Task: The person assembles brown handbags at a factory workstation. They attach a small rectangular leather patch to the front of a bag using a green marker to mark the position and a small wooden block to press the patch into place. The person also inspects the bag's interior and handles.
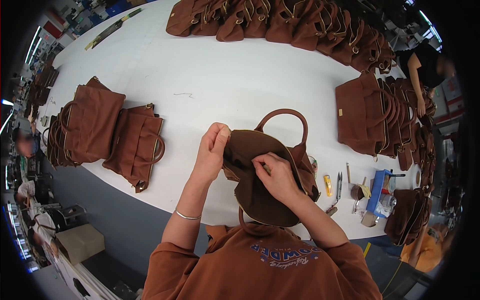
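A brown handbag [309, 172] stands on the white table right in front of me, its zippered mouth spread wide and its dark brown lining [262, 202] showing. At the mouth's left end, my left hand [212, 151] pinches the bag's edge by the gold zipper. My right hand [278, 179] reaches into the opening with fingers closed against the lining; a small bit of something shows between them, too hidden to name. One rounded handle [285, 113] stands up on the far side. The near handle [245, 222] hangs toward my body.
Brown handbags stand in a stack at left [97, 122], a long row at the back [280, 25] and a group at right [362, 112]. Near my right arm lie a yellow lighter [328, 185], tweezers [339, 186] and a blue box [378, 192]. Co-workers are at the right edge.
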`<action>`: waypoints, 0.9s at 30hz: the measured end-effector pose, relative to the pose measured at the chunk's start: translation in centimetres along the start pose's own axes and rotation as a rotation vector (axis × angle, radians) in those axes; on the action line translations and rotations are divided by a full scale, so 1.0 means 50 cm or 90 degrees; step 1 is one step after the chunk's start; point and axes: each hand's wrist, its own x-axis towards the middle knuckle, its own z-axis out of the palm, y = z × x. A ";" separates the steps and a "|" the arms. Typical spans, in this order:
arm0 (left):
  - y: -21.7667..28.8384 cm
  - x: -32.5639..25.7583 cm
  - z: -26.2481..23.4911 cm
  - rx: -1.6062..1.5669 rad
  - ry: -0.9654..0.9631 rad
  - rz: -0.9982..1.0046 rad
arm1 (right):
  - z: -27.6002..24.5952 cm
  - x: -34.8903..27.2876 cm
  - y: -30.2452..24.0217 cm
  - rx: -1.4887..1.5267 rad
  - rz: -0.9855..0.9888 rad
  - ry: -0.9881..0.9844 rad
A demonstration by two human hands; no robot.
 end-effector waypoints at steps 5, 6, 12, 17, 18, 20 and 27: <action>-0.006 0.002 -0.005 -0.083 -0.003 -0.022 | 0.002 0.000 0.005 0.001 0.003 0.003; -0.006 0.003 -0.005 -0.097 -0.006 -0.028 | 0.002 0.000 0.006 0.002 0.008 0.001; 0.000 0.012 -0.028 -0.244 -0.003 0.017 | 0.001 0.003 0.009 0.008 0.008 -0.003; 0.002 -0.039 -0.090 -0.295 0.009 0.046 | 0.002 0.006 0.008 0.012 0.011 -0.007; -0.007 -0.058 -0.115 -0.281 0.017 0.036 | 0.003 0.007 0.007 0.015 0.015 -0.010; -0.015 -0.109 -0.159 -0.151 0.073 -0.027 | 0.004 0.007 0.006 0.020 0.021 -0.014; -0.052 -0.336 -0.286 0.425 0.130 -0.206 | 0.008 0.004 0.012 0.032 0.016 -0.002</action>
